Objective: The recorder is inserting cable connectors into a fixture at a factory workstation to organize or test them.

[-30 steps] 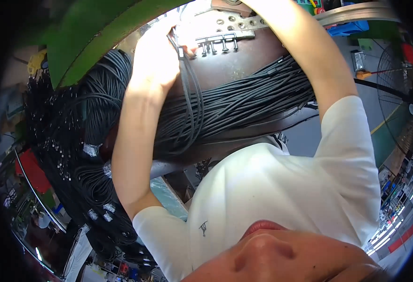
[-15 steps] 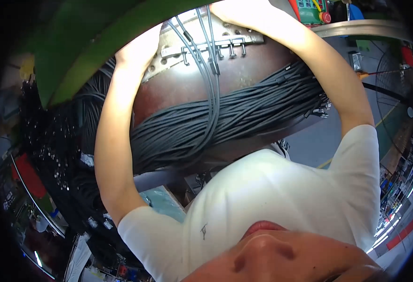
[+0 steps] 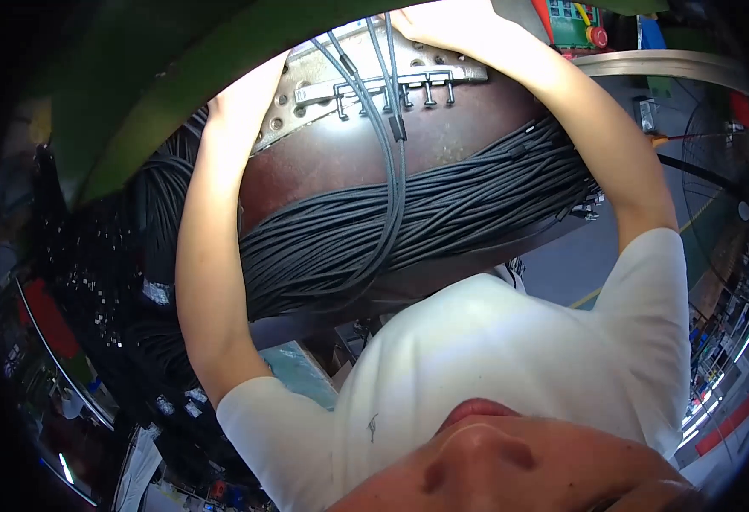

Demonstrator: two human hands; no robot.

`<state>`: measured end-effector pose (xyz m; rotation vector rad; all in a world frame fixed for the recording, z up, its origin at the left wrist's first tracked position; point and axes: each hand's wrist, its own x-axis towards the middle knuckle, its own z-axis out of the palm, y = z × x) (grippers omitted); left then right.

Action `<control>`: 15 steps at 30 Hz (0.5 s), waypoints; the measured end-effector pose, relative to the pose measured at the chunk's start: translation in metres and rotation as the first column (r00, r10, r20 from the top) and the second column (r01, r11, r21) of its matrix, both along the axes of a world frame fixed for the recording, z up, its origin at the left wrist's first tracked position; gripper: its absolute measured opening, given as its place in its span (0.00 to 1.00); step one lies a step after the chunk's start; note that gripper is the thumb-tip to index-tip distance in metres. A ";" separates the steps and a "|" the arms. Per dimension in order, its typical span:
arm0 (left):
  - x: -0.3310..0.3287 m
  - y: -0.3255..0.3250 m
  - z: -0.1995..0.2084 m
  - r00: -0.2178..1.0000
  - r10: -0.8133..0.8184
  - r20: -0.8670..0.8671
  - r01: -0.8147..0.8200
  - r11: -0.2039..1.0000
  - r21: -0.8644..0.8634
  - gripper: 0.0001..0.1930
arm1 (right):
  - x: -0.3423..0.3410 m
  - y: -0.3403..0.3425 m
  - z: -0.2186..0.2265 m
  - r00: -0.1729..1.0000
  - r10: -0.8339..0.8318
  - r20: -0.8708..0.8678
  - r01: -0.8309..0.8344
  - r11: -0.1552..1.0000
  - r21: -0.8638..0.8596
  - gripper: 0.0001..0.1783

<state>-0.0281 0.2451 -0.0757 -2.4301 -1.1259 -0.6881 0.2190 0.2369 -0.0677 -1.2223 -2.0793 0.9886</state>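
Observation:
At the top edge, my right hand [image 3: 447, 24] lies over a perforated metal plate, its finger beside the black cables [image 3: 389, 77]. Glare and the frame edge hide its fingertips, so its grip is unclear. My left hand [image 3: 251, 92] reaches to the plate's left side; a green brim covers its fingers. Between my arms, the cables run down past a metal bar [image 3: 315, 91] with several small black hooks. Small dark sleeves sit on them. Lower down they cross a thick bundle of black cables [image 3: 340, 222] lying across the brown work surface [image 3: 285, 175].
Many more black cables [image 3: 93, 282] with shiny ends hang at the left. A green box with a red push button [image 3: 596, 37] stands at the upper right, behind a curved pale table edge [image 3: 664, 61]. A large fan [image 3: 743, 209] is at the far right.
The plate, hooks and cables sit slightly further right and lower in view. Both arms keep nearly the same pose, and the green brim covers slightly different parts of the top.

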 end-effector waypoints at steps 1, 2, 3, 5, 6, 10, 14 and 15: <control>-0.001 0.001 -0.001 0.999 0.027 -0.034 -0.028 0.999 -0.027 0.22 | 0.008 0.000 0.001 1.000 -0.002 0.009 0.002 1.000 0.000 0.17; -0.003 0.003 -0.004 0.996 0.029 -0.080 -0.015 0.986 0.165 0.23 | 0.008 -0.002 0.003 1.000 -0.003 0.017 0.003 1.000 0.001 0.17; -0.001 0.003 -0.005 0.997 0.025 -0.079 -0.012 0.985 0.170 0.23 | 0.015 -0.002 0.005 1.000 -0.012 0.029 0.012 1.000 0.003 0.17; 0.001 0.004 -0.003 0.981 0.090 -0.174 -0.052 0.975 0.215 0.24 | 0.022 0.003 0.006 0.998 -0.026 0.049 0.025 1.000 0.008 0.17; 0.003 0.000 0.002 0.969 0.081 -0.234 -0.028 0.975 0.220 0.24 | 0.024 -0.004 0.008 0.998 -0.034 0.058 0.034 0.999 0.001 0.17; 0.008 -0.010 0.017 0.979 0.157 0.131 -0.110 0.945 -0.308 0.24 | 0.019 0.003 0.013 0.995 -0.057 0.085 0.057 0.998 0.002 0.18; -0.012 -0.105 0.054 0.703 0.355 0.616 0.219 0.717 -0.662 0.21 | 0.034 -0.059 0.048 0.886 -0.277 0.372 0.246 0.961 0.128 0.13; -0.005 -0.138 0.081 0.636 0.573 0.517 0.279 0.454 -0.846 0.25 | 0.069 -0.100 0.048 0.938 -0.320 0.132 0.241 0.877 0.415 0.12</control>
